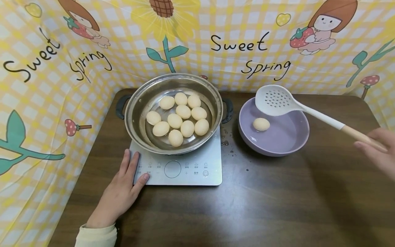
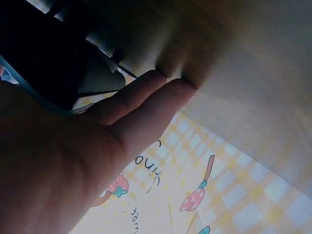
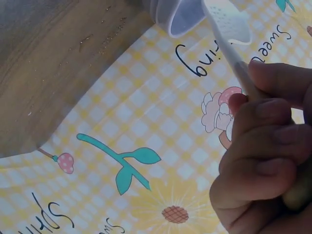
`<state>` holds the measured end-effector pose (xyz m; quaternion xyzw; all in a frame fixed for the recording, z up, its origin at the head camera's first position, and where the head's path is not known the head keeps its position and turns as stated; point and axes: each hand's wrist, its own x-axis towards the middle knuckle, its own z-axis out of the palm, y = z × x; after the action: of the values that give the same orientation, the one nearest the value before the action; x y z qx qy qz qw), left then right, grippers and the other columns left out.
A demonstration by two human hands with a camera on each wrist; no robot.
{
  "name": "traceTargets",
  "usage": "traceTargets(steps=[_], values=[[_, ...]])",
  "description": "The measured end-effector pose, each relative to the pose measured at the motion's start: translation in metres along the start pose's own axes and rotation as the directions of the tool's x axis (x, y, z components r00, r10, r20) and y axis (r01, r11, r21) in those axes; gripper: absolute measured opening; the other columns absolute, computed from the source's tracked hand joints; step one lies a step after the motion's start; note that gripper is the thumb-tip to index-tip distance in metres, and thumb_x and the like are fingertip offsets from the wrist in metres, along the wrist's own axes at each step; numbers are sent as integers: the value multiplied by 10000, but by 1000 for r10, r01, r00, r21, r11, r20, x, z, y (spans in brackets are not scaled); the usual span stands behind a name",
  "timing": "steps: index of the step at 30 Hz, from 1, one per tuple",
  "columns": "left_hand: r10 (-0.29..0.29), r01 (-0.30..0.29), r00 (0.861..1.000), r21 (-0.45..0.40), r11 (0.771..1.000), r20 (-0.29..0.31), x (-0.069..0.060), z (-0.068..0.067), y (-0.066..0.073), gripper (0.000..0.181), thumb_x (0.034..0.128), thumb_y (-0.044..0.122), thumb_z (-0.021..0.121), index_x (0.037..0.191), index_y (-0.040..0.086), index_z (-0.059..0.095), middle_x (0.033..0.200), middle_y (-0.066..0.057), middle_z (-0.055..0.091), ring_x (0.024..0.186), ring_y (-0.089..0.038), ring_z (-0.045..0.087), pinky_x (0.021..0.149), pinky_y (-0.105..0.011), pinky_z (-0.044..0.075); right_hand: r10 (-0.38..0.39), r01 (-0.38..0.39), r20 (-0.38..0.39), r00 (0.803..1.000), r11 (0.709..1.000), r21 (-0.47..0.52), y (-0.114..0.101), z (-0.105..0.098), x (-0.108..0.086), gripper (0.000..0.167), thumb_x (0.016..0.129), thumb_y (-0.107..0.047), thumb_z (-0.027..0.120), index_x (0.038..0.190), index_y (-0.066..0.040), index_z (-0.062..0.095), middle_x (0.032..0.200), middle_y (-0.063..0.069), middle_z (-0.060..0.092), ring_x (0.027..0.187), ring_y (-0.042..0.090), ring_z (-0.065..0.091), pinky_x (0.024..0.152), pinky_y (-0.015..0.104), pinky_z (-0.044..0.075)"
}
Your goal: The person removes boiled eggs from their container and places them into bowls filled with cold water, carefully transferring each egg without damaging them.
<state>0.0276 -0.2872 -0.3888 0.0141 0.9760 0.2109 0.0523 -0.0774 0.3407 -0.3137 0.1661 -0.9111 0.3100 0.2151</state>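
Note:
My right hand point(image 1: 378, 151) grips the wooden handle of a white slotted ladle point(image 1: 274, 100); in the right wrist view the fingers of that hand point(image 3: 273, 151) curl round the handle. The ladle's head hangs over the back of a purple bowl point(image 1: 271, 151) of water, where one egg point(image 1: 261, 124) lies. My left hand point(image 1: 118, 190) rests with fingers spread on the left front edge of the induction cooker point(image 1: 185, 176). On the cooker stands a steel pot point(image 1: 174, 80) with several eggs point(image 1: 175, 121) in water.
Dark pot handles point(image 1: 227, 110) stick out left and right, the right one close to the bowl. Water drops point(image 1: 226, 142) dot the brown table point(image 1: 262, 206) between cooker and bowl. A yellow checked cloth point(image 1: 197, 61) hangs behind and at the sides.

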Motion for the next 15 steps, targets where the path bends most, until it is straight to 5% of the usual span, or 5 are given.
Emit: traceTargets(steps=[3,8,12,15], values=[[0,0,1000,1,1000,0,0,0,0,773,1065,430,500,1629,69,113,1667,-218,-34,1317,-633,338,934,-733,367,-47,44,-42,998,996,-74,-1,-3,-1,824,891,-698,591,784,119,598,741,-404,379,487,-114,325,374,176,249],[-2,2,1000,0,1000,-1,0,0,0,774,1064,433,502,1629,67,120,1668,-214,-32,1321,-627,340,941,-730,365,-59,54,-37,998,992,-117,-8,-7,-3,738,944,-596,617,852,136,618,721,-324,384,466,-95,312,353,179,246],[0,0,1000,-1,1000,2,0,-1,1,775,1065,433,499,1630,70,112,1668,-213,-33,1322,-627,338,941,-729,365,-90,86,-30,995,990,-113,-10,-6,-3,904,875,-758,507,843,140,607,708,-283,383,470,-92,298,355,186,232],[0,0,1000,-2,1000,3,0,0,0,776,1066,434,497,1630,70,108,1668,-213,-34,1322,-626,339,940,-729,366,-42,40,-19,999,993,-108,-10,-7,-3,696,964,-560,611,856,127,614,672,-276,389,452,-80,304,358,190,239]])
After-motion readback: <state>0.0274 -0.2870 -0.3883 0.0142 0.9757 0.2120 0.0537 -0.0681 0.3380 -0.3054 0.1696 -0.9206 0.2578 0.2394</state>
